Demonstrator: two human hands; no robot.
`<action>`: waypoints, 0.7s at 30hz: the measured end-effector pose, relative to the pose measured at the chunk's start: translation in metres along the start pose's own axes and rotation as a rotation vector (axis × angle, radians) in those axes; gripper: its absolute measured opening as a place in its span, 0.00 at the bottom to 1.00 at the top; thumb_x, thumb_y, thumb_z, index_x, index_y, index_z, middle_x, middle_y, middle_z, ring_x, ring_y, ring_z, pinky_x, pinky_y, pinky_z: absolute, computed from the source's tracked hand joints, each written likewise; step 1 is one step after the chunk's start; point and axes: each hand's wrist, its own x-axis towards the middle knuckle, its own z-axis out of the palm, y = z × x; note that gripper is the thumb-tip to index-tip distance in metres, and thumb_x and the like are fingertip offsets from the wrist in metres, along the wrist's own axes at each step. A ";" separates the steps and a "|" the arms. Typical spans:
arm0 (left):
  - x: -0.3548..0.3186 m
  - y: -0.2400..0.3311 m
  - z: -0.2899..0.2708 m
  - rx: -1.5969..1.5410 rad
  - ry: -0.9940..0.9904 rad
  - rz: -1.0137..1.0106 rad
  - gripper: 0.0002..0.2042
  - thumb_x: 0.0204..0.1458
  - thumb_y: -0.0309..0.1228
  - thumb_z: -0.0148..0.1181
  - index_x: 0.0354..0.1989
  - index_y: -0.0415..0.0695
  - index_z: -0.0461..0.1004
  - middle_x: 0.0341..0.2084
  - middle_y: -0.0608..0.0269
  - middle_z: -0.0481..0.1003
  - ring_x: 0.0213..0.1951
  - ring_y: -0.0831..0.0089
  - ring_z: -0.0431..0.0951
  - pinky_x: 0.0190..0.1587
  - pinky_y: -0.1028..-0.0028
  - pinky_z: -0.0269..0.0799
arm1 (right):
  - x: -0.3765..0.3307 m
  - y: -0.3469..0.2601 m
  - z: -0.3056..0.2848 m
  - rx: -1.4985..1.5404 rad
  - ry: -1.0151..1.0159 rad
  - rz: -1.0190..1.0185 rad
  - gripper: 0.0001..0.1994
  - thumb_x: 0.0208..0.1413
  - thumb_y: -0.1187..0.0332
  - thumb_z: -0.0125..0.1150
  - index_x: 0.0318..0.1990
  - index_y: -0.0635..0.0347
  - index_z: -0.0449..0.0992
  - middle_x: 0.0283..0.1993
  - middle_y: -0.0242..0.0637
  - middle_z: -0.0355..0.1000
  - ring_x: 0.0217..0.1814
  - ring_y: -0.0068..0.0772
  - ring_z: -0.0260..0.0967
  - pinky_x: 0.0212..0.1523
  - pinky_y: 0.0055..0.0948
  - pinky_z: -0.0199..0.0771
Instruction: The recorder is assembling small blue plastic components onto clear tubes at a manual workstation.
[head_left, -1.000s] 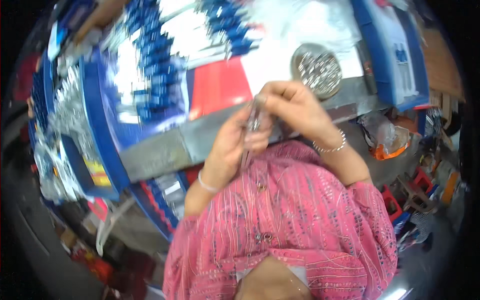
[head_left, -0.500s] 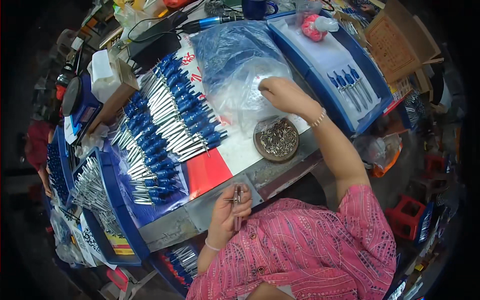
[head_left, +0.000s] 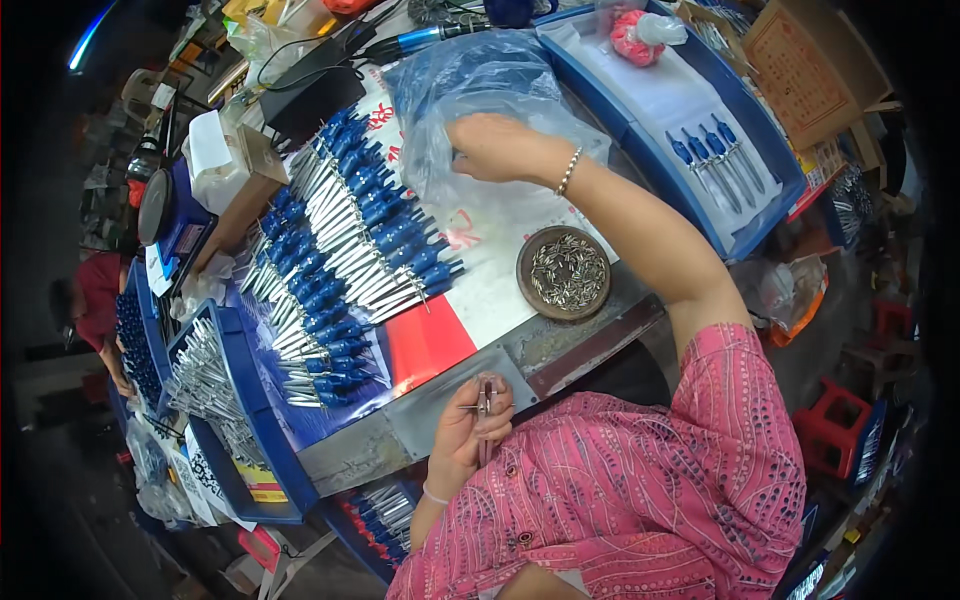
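Note:
My left hand [head_left: 468,425] is at the table's front edge, its fingers closed round a slim metal piece [head_left: 486,398] with two upright prongs and a thin pin crossing it. Its lower end is partly hidden by the fingers. My right hand [head_left: 505,148] reaches over the table with curled fingers at the clear plastic bag [head_left: 470,85], seemingly gripping its near edge; the fingertips are partly hidden. A round brown bowl [head_left: 530,295] of small metal pins stands below my right forearm. Left of it lie rows of blue-handled metal tools [head_left: 385,235], their shafts pointing left.
A long blue tray [head_left: 625,125] at the right holds several blue-and-silver tools and a bottle of red material [head_left: 635,40]. Another blue tray [head_left: 250,400] at the left holds silver rods. A cardboard box [head_left: 815,75] stands far right, and a red stool [head_left: 830,425] below it.
My right hand has moved left and farther away across the bag, whose near part is now pulled back, baring more white table cover. My left hand keeps its hold on the metal piece.

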 end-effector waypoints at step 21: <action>0.006 -0.006 0.010 0.041 0.028 0.016 0.12 0.55 0.35 0.42 0.34 0.35 0.62 0.19 0.62 0.59 0.13 0.83 0.54 0.13 0.84 0.51 | -0.019 0.049 0.029 -0.124 0.124 0.184 0.11 0.42 0.71 0.56 0.36 0.64 0.69 0.40 0.49 0.66 0.43 0.49 0.65 0.42 0.41 0.67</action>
